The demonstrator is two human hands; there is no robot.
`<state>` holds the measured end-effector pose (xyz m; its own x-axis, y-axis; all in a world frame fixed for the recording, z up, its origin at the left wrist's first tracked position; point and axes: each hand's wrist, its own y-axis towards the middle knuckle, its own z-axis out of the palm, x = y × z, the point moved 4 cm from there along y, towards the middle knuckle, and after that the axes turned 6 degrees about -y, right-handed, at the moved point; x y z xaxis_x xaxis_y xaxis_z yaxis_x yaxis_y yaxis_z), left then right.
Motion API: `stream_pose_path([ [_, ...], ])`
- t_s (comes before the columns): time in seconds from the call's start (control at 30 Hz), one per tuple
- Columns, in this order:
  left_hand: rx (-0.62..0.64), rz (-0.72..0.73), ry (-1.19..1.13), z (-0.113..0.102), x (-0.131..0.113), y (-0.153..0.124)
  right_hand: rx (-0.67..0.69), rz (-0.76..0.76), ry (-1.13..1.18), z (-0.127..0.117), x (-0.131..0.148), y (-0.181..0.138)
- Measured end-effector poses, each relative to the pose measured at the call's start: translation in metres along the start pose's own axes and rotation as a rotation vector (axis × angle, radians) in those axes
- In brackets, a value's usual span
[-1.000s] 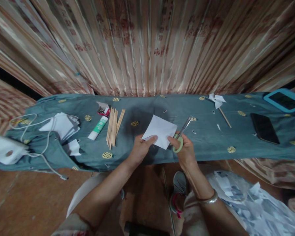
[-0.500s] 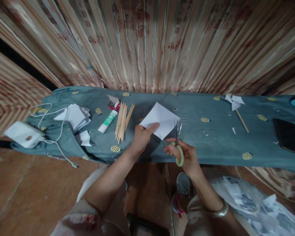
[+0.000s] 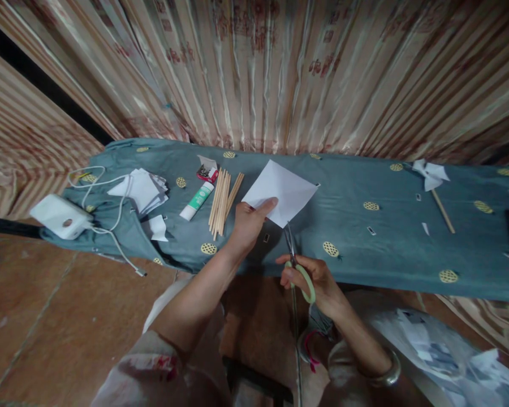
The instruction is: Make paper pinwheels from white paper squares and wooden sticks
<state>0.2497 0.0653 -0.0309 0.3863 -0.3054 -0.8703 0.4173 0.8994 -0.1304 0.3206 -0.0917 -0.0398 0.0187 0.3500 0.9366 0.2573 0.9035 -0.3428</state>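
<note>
My left hand (image 3: 248, 223) pinches the near-left corner of a white square paper (image 3: 282, 191), held like a diamond over the blue-green cloth (image 3: 365, 237). My right hand (image 3: 311, 277) grips green-handled scissors (image 3: 297, 261) by their loops. The blades point up toward the paper's lower corner and their tips sit just below it. I cannot tell whether the blades touch the paper.
Left of the paper lie a bundle of wooden sticks (image 3: 223, 200), a glue stick (image 3: 197, 202), a stack of white paper squares (image 3: 142, 189) and a white charger with cable (image 3: 61, 216). A paper pinwheel on a stick (image 3: 432, 181) lies far right. Paper scraps in a bag (image 3: 449, 362) sit by my right knee.
The view has shifted, so everything sits further right-to-left differently. My right hand has swung the scissors from the paper's right side to below it, blades pointing up. The left hand kept hold of the paper.
</note>
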Motion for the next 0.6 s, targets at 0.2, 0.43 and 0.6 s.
stream_pose_path([
  [0.2, -0.002, -0.008, 0.074, 0.0058, 0.0079, -0.007, -0.001, -0.007, 0.015, -0.0007, 0.0031, 0.0008],
  [0.43, -0.015, -0.029, 0.091, 0.0076, 0.0084, -0.0098, -0.028, 0.011, 0.018, -0.0017, 0.0065, 0.0017],
  [0.6, -0.021, -0.031, 0.107, 0.0081, 0.0104, -0.0098, -0.047, 0.025, 0.022, -0.0013, 0.0043, 0.0027],
])
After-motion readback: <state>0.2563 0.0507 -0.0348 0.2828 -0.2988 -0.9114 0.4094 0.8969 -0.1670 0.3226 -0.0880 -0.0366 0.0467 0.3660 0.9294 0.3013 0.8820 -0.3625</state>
